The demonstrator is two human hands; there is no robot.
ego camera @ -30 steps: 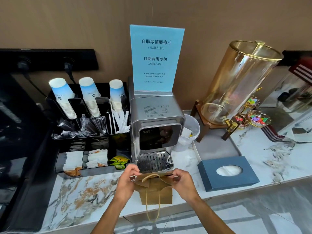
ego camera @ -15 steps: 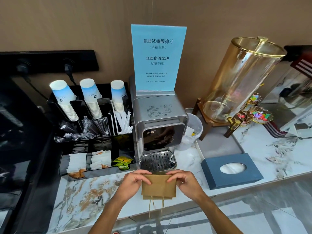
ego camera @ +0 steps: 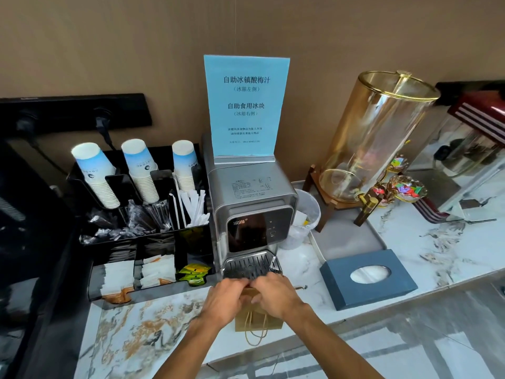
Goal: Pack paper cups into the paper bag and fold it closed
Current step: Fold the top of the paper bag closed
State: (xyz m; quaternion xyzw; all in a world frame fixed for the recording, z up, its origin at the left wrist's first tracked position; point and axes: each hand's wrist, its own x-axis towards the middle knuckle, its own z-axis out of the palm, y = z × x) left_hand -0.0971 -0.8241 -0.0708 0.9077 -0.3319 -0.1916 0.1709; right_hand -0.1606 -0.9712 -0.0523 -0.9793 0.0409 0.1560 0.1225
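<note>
Kraft paper: the paper bag [ego camera: 258,322] lies flat on the marble counter [ego camera: 142,324], directly under your fingers, its twine handles [ego camera: 255,333] trailing toward you.
Left hand [ego camera: 225,302]: curled down on the bag's top edge, pinching it, as far as shows.
Right hand [ego camera: 276,296]: same, pressed on that edge; fingertips meet at the middle.
Long axis: runs from you toward the dispenser [ego camera: 252,222].
Paper cups [ego camera: 139,170]: stacked in the black organiser [ego camera: 90,269], well apart, up-left of your fingers; left hand nearer.
Judgement: the bag looks flat, so cups likely still need loading.
</note>
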